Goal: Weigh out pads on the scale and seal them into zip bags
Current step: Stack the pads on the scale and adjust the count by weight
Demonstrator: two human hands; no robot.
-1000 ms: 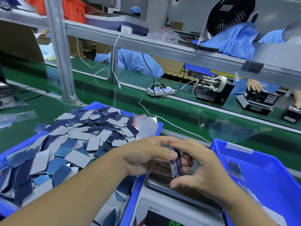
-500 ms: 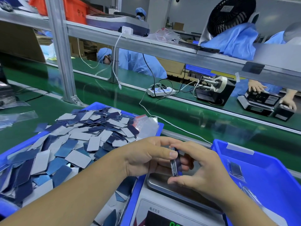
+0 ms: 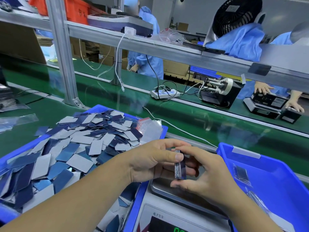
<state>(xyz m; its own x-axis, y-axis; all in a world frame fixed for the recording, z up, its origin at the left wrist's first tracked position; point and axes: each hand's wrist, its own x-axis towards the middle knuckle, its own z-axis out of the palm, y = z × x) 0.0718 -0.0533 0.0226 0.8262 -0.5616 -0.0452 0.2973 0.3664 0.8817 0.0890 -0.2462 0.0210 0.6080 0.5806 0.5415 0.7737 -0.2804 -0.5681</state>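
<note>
- Both hands meet just above the scale's steel pan (image 3: 160,186), holding a small stack of pads (image 3: 179,164) on edge between them. Squaring the stack on edge probably lines up the pads so they will slide into a narrow bag together.
- The left hand (image 3: 150,161) has its thumb laid across the stack's near face and its fingers curled behind it, so it pinches the stack from the left side.
- The right hand (image 3: 205,174) curls round the stack from the right, forefinger over the top edge and thumb under the bottom edge, which keeps the pads from fanning out.
- The stack hangs clear of the pan, not resting on it; I judge the weighing of this batch done or nearly so, with bagging the step next in hand.
- The scale's display (image 3: 177,229) sits at the bottom edge of the view; its green digits are cut off and unreadable.
- The loose pads (image 3: 80,148), blue and grey, heap in the blue bin (image 3: 10,161) at the scale's left, close for the left hand's reach.
- Empty zip bags (image 3: 148,129) with red strips lie at that bin's far right corner, beside the pan, handy for filling.
- The blue tray (image 3: 284,190) to the scale's right holds a few filled bags (image 3: 241,174) along its near wall, likely the drop-off for finished ones.
</note>
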